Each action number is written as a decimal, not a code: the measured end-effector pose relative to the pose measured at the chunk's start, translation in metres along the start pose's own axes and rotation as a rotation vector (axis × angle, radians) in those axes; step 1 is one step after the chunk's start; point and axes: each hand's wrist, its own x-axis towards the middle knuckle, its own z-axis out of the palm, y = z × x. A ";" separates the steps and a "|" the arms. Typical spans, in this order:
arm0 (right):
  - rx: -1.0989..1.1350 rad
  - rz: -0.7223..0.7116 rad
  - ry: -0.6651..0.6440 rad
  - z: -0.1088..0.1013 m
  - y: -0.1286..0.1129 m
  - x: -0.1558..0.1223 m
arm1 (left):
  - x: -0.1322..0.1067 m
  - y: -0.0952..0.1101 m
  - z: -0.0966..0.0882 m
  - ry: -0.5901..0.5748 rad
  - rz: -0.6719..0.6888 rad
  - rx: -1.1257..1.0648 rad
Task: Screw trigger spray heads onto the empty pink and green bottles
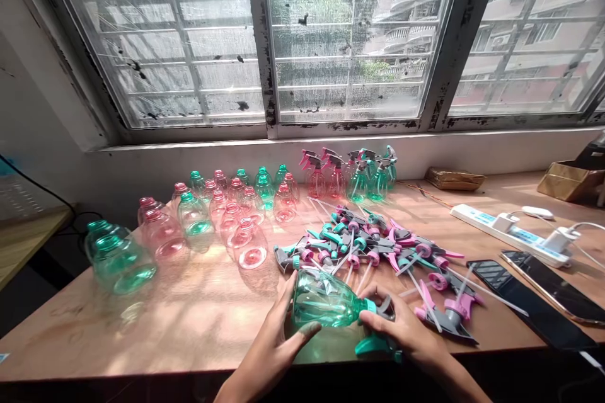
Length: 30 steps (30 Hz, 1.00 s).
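Note:
A clear green spray bottle (324, 302) lies sideways in the air at the table's front edge, its base to the left. Around the base end, my left hand (278, 327) is closed on it. My right hand (401, 321) grips the neck, where a teal and grey trigger sprayer head (375, 343) sits on the mouth. Whether the collar is screwed tight I cannot tell. Just beyond the hands lies a pile of loose sprayer heads (354, 239) in pink, teal and grey, with white dip tubes.
Open pink bottles (248, 245) and green bottles (123, 264) stand at left. Several bottles with sprayers (335, 179) stand by the wall. To the right are a power strip (510, 233), two phones (529, 302) with cables, and a cardboard box (570, 179).

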 end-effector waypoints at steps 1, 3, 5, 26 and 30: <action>0.006 0.004 -0.005 0.000 -0.001 0.000 | 0.001 0.002 0.000 0.010 0.001 -0.023; 0.023 0.015 -0.009 0.000 -0.001 0.001 | 0.001 0.006 0.001 0.023 0.001 -0.080; 0.041 0.022 -0.016 -0.001 0.002 0.002 | 0.001 0.008 0.002 0.017 0.003 -0.130; 0.108 0.058 -0.063 -0.002 0.005 0.002 | -0.002 0.000 -0.002 -0.043 0.006 0.002; 0.107 0.050 -0.053 0.000 0.003 0.001 | -0.002 -0.001 -0.002 -0.056 0.017 0.013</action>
